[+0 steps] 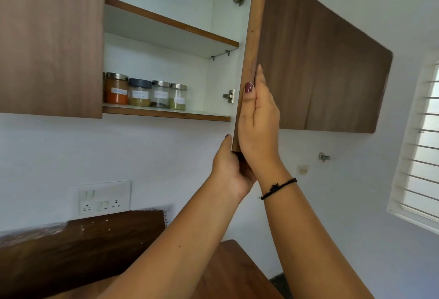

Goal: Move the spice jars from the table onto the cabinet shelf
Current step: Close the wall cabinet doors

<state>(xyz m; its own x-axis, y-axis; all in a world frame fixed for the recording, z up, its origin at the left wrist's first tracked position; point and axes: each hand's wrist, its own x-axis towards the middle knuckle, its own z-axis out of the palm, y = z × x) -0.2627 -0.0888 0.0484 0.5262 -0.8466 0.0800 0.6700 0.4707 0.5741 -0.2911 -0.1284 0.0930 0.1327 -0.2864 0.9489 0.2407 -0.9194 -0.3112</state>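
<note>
Looks like the closing of the brown wood-grain cabinet door (320, 61), seen almost edge-on and swung well out. Already up on the white lower shelf with the brown front edge (202, 116), in a row toward its left end and close to that front edge: a steel-lidded glass jar of orange powder (116, 92), a dark-lidded glass jar of yellowish powder (140, 93), a steel-lidded clear jar with dark bits (161, 94) and a steel-lidded jar of green powder (178, 97), set touching or just beside one another. Possibly a fifth behind the shut left door; cannot tell. None visible on the strip of brown wooden table (232, 263) in view.

Left hand (231, 170): wrapped round the door's bottom corner, one painted fingertip up on the inner side. Right hand (259, 118): laid flat on the outer face, fingers straight, thumb along the edge, pressing rather than clasping.

To do it well:
- Push from the flat right hand and steer with the left.
- Swing slowly on the metal hinges (230, 96).
- Draw the left fingertip off the inner side before reaching the shelf's right front corner, or risk a pinch.
- Lift the right thumb off the edge too.
- Check the row sits behind the front edge, out of the door's path.
- Ease the last stretch and avoid a slam, likely to rattle glass against glass.
</note>
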